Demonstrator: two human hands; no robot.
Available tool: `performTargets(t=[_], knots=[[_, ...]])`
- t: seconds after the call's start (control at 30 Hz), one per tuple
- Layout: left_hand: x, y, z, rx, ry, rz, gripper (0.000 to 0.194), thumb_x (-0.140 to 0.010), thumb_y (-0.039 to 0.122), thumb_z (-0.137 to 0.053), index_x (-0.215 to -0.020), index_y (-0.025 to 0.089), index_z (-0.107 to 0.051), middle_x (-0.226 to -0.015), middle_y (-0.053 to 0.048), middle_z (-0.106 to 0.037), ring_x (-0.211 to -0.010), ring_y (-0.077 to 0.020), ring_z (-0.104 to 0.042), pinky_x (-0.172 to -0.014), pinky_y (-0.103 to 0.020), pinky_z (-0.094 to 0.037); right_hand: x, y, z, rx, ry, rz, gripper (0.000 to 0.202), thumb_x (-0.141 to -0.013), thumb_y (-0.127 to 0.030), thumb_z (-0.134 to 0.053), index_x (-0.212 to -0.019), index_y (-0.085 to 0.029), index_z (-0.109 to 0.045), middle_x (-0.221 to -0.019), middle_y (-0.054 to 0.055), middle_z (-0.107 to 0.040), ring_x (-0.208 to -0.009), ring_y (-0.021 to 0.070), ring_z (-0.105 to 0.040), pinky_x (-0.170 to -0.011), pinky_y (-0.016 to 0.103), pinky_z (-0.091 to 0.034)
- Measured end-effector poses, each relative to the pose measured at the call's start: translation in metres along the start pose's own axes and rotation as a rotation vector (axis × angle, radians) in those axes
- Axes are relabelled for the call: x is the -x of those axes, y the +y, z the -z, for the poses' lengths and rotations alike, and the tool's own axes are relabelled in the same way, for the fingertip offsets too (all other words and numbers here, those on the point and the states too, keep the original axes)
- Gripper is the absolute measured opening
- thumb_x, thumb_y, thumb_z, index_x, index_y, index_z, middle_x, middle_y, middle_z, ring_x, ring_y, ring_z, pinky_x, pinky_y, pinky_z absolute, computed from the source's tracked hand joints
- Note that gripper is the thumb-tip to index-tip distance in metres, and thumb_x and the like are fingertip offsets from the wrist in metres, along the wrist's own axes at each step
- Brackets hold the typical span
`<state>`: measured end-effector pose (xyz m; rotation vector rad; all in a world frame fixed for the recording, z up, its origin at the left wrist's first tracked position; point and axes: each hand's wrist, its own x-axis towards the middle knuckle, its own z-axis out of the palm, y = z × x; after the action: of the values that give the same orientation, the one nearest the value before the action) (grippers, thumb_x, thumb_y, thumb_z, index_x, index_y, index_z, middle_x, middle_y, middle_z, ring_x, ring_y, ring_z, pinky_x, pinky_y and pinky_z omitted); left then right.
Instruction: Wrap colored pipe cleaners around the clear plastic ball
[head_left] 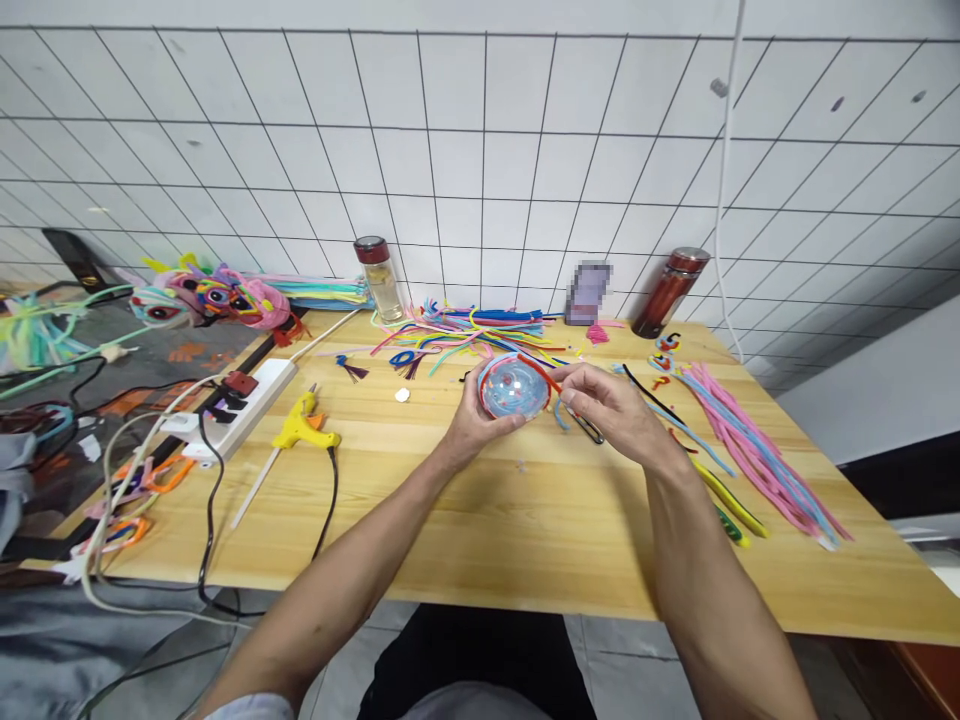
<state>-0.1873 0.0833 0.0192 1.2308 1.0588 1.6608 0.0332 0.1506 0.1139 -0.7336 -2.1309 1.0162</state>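
Note:
Over the middle of the table, my left hand (480, 410) is wrapped round a clear round dome (517, 388) with pale blue showing inside. A red pipe cleaner (536, 370) runs along the dome's upper and right rim. Its free end is pinched between the thumb and fingers of my right hand (604, 405), just right of the dome. Below those fingers is a dark metal tool (587, 428), partly hidden, whose kind I cannot make out. A short blue pipe cleaner (560, 415) shows beside it.
Behind the dome lie loose coloured pipe cleaners (480, 325). A glass bottle (380, 280), a phone (589, 293) and a red flask (670, 292) stand along the wall. At left are a yellow glue gun (306, 425) and a power strip (251, 405); at right, pink pipe cleaners (750, 450).

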Motion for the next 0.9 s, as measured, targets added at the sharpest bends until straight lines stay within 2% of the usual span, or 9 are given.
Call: performTargets(t=[0.1,0.2,0.33,0.47,0.77,0.9], knots=[[-0.001,0.0,0.001,-0.021,0.003,-0.001,0.119,-0.062,0.062,-0.096,-0.156,0.025,-0.034,-0.156,-0.018,-0.054,-0.145,-0.0346,-0.056,-0.124,-0.054,-0.044,0.003,-0.01,0.001,0.14,0.02,0.085,0.02,-0.098,-0.039,-0.064,-0.083,-0.025,-0.065,-0.125,0.008,-0.077,-0.115,0.0287,-0.071,-0.102,0.045,-0.051],[-0.002,0.0,0.003,-0.037,0.002,-0.003,0.118,-0.062,0.062,-0.096,-0.155,0.025,-0.034,-0.156,-0.018,-0.053,-0.145,-0.0348,-0.055,-0.124,-0.054,-0.044,0.006,-0.018,0.001,0.26,0.015,0.148,0.016,-0.097,-0.031,-0.062,-0.081,-0.026,-0.064,-0.125,0.008,-0.077,-0.113,0.0286,-0.072,-0.1,0.046,-0.053],[-0.005,-0.002,0.005,-0.079,-0.012,0.001,0.119,-0.063,0.063,-0.096,-0.156,0.025,-0.033,-0.159,-0.018,-0.05,-0.147,-0.0359,-0.053,-0.124,-0.054,-0.043,0.009,-0.02,-0.004,0.325,-0.014,0.201,0.014,-0.094,-0.025,-0.061,-0.08,-0.026,-0.062,-0.124,0.008,-0.078,-0.112,0.0288,-0.072,-0.099,0.047,-0.054],[-0.006,-0.003,0.005,-0.132,-0.026,-0.007,0.118,-0.061,0.06,-0.098,-0.154,0.024,-0.035,-0.155,-0.016,-0.053,-0.144,-0.0358,-0.055,-0.124,-0.053,-0.043,0.01,-0.02,-0.007,0.342,-0.042,0.205,0.014,-0.093,-0.025,-0.062,-0.079,-0.026,-0.06,-0.124,0.009,-0.078,-0.113,0.0295,-0.073,-0.101,0.048,-0.053],[-0.005,0.001,0.003,-0.076,-0.018,0.058,0.115,-0.059,0.057,-0.1,-0.15,0.024,-0.038,-0.147,-0.015,-0.059,-0.139,-0.0352,-0.059,-0.121,-0.054,-0.046,0.012,-0.026,-0.008,0.327,-0.071,0.179,0.013,-0.093,-0.026,-0.063,-0.08,-0.027,-0.064,-0.117,0.006,-0.079,-0.106,0.0282,-0.074,-0.097,0.046,-0.055],[-0.007,0.005,0.004,-0.034,-0.096,0.048,0.116,-0.057,0.055,-0.101,-0.151,0.026,-0.04,-0.15,-0.014,-0.058,-0.143,-0.037,-0.057,-0.123,-0.057,-0.043,0.014,-0.028,-0.005,0.326,-0.066,0.164,0.013,-0.092,-0.025,-0.062,-0.079,-0.027,-0.064,-0.116,0.006,-0.079,-0.107,0.029,-0.073,-0.097,0.047,-0.055]])
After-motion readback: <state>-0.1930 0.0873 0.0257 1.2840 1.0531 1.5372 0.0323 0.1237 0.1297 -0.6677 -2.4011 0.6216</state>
